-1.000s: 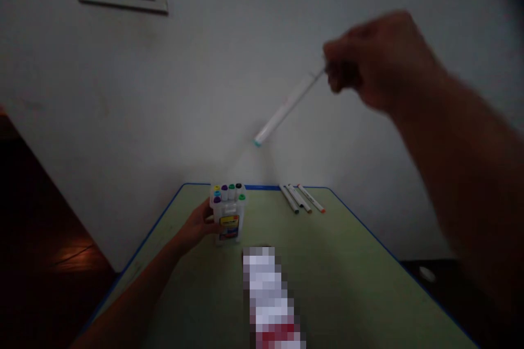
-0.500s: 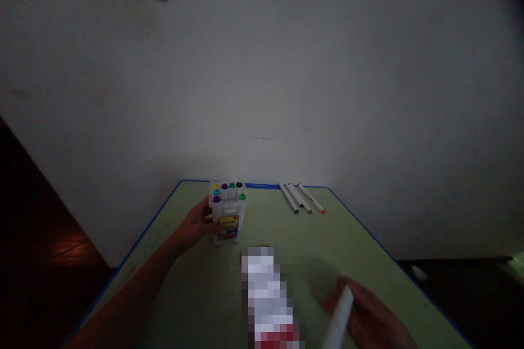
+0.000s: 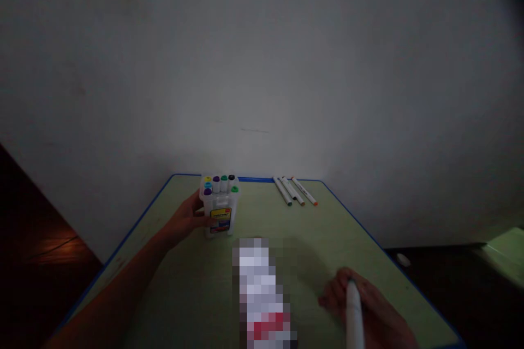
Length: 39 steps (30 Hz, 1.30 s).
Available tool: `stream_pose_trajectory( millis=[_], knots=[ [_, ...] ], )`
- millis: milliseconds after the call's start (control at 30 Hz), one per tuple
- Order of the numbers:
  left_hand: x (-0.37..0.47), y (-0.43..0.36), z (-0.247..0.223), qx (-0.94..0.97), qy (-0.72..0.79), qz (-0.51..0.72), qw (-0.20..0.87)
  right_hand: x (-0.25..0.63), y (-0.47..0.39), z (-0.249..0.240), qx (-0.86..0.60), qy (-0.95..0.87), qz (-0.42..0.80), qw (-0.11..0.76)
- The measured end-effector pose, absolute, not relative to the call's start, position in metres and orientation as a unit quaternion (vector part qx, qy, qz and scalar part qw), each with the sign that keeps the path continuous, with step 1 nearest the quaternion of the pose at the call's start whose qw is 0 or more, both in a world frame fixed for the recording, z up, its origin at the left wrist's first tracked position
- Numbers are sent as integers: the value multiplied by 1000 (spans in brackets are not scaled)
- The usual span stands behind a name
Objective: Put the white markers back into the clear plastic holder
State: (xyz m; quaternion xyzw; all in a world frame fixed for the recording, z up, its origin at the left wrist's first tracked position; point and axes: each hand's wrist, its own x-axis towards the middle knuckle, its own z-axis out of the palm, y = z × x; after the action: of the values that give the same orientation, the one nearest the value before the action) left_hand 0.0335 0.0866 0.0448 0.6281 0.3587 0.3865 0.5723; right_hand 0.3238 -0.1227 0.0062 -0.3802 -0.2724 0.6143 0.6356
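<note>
At green table (image 3: 327, 234), clear case (image 3: 221, 203) of colour-capped markers (image 3: 216, 184), left hand (image 3: 189, 219) clasping it, right hand (image 3: 371, 308) clamped on white marker (image 3: 354, 316)

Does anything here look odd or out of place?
Mildly: several markers lie loose at the far end of the table, outside the clear box holding others. A thin dark line marks the pale wall. No spill shows, though a pixelated patch hides one part.

Dim pale wall (image 3: 262, 54) behind green table (image 3: 327, 223) with blue edging (image 3: 256, 179), dark floor (image 3: 442, 272), orange glow (image 3: 53, 248) at left
</note>
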Motion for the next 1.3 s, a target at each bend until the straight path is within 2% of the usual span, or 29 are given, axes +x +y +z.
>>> stream_pose_trajectory(
  millis=[133,333,533,633,767,867,1100,1300],
  knots=[
    [33,87,43,628,358,385,573,317,-85,21,-328,-296,614,654],
    [32,86,44,623,354,394,576,295,-33,74,-249,-352,615,660],
    [32,85,42,614,344,400,588,276,22,62,-238,-304,636,668],
    [30,87,38,615,334,409,586,267,16,86,-231,-334,617,674],
    [30,91,31,616,319,408,594,248,-16,158,-212,-461,485,712],
    [30,91,29,613,308,416,597,240,-32,191,-232,-503,378,742],
    [29,90,31,594,343,416,596,241,-11,187,-270,-496,264,782],
    [27,94,24,582,329,429,608,233,2,183,-409,-547,116,721]
  ],
)
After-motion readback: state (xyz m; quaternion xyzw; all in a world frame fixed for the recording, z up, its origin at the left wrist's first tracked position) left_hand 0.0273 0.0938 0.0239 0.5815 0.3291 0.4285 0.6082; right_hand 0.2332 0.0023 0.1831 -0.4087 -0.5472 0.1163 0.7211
